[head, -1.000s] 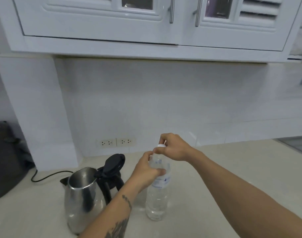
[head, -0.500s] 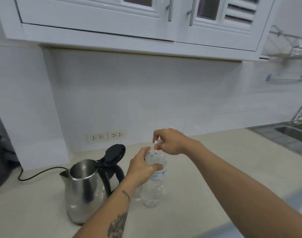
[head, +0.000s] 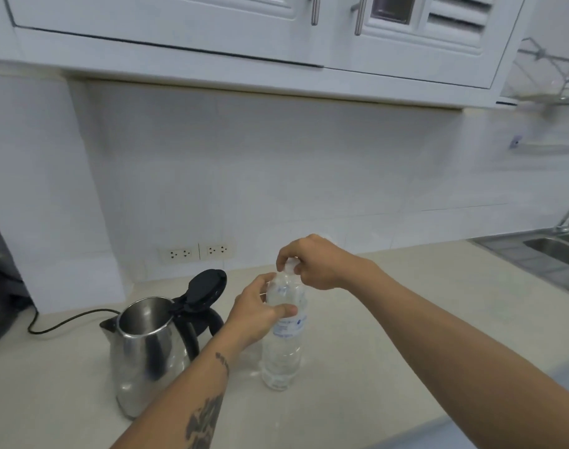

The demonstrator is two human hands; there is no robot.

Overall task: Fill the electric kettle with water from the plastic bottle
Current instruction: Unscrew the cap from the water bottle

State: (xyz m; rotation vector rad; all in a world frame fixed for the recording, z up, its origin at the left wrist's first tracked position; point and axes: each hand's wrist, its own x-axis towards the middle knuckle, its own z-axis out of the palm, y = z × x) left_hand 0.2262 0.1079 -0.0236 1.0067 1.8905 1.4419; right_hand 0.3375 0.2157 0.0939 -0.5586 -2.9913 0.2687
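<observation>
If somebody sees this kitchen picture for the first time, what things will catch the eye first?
First, the two hands at the centre: the left hand holds the clear plastic bottle upright on the counter, while the right hand pinches its white cap. Next, the shiny steel kettle to the left, its black lid open.

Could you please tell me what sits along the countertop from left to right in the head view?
Black power cord → electric kettle with its lid open → left hand → plastic bottle → right hand on the cap → sink.
</observation>
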